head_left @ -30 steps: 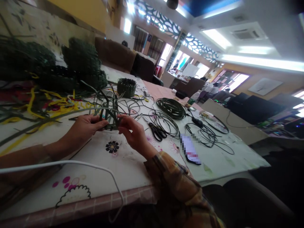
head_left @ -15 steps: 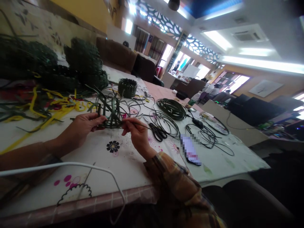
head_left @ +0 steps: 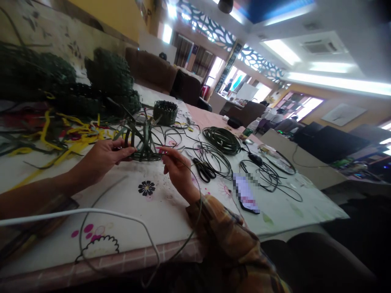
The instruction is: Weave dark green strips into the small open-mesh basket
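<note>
My left hand (head_left: 111, 154) is closed on the left side of a small, partly woven basket (head_left: 146, 151) of dark green strips. Loose strip ends stick up from its low woven base, which is held just above the table. At the basket's right side my right hand (head_left: 175, 165) pinches a thin green weaving strip (head_left: 199, 191) between thumb and fingers. From there the strip loops down past my right sleeve to the table's front edge and curves back up on the left. Black-handled scissors (head_left: 204, 170) lie to the right of my right hand.
A finished small woven basket (head_left: 165, 112) stands behind. Larger dark green woven pieces (head_left: 108, 79) and yellow strips (head_left: 69, 152) crowd the left. Coiled green strip (head_left: 221, 140) and a phone (head_left: 247, 194) lie on the right. A white cable (head_left: 116, 212) crosses the foreground.
My right hand has moved slightly up and right with the strip. The strip's long tail now hangs in a wide loop across the foreground. My left hand keeps its hold on the basket.
</note>
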{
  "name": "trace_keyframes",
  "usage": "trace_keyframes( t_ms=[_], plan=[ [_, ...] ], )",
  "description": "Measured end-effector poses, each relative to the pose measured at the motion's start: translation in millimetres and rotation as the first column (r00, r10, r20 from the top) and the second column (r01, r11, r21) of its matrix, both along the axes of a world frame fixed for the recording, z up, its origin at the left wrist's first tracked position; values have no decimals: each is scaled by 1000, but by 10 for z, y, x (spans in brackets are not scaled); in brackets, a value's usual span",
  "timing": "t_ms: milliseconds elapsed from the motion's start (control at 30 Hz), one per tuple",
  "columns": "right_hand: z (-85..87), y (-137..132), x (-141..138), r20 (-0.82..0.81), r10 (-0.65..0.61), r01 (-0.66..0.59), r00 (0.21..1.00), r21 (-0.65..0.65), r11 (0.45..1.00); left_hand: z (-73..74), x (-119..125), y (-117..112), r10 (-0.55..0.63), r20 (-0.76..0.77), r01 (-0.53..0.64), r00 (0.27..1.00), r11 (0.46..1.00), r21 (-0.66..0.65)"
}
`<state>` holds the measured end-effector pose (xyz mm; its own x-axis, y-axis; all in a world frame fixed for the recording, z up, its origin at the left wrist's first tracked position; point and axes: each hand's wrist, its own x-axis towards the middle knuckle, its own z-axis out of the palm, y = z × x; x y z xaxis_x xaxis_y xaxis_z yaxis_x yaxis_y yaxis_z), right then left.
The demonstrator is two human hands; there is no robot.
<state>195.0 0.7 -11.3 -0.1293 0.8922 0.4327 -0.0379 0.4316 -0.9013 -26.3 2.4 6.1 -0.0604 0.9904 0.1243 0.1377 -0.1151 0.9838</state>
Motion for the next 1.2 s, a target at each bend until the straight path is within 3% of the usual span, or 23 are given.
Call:
trace_keyframes(
  t_ms=[133,333,500,700,900,1200],
  plan=[
    [53,-35,18,121,135,-112,983,-177,978,55,62,-66,-108,51,109,993,994,-13],
    [79,-119,0,186,148,-95,971,-265,959,-4,101,-118,-149,-36,151,988,988,47],
    [94,-165,-22,128,218,-150,968,-401,904,-87,89,-95,-139,-21,140,990,989,51],
    [33,-125,-72,-11,303,-274,953,-458,846,-87,115,-98,-133,-21,133,991,990,37],
    [-28,-138,-155,-193,251,-314,948,-469,825,-67,173,-128,-139,27,139,990,990,4],
    [-54,-103,-209,-298,165,-294,940,-464,835,-98,168,-78,-130,36,130,991,992,3]
  ],
)
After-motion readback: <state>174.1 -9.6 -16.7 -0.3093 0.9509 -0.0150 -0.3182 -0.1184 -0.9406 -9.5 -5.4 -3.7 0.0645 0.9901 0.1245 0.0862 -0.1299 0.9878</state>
